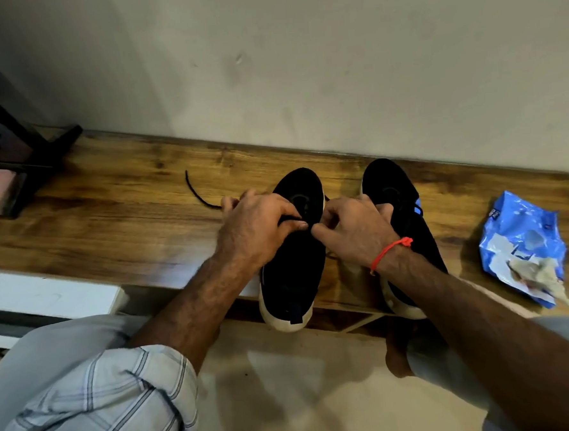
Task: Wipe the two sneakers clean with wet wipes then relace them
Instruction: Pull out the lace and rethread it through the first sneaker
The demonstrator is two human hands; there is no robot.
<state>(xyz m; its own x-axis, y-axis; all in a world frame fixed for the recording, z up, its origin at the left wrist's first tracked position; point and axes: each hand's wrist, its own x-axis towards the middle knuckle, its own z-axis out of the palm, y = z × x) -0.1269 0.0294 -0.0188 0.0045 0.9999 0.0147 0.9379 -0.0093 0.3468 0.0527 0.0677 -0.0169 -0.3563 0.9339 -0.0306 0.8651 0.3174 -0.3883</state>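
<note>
Two black sneakers with white soles stand side by side on a wooden shelf point(126, 205), toes toward the wall. Over the left sneaker point(293, 274) my left hand point(257, 230) grips a black lace point(197, 194), whose loose end trails left across the wood. My right hand point(354, 227), with a red thread at the wrist, pinches the lace at the middle of that shoe's top. The right sneaker point(398, 195) is partly hidden behind my right hand and forearm. A blue wet-wipe pack point(520, 234) lies at the right with used wipes point(540, 276) on its near end.
A dark stand point(16, 155) with a pink item sits at the shelf's left end. The wall rises right behind the shelf. A white ledge point(48, 293) lies below left. My knees and a bare foot point(397, 358) are over the pale floor.
</note>
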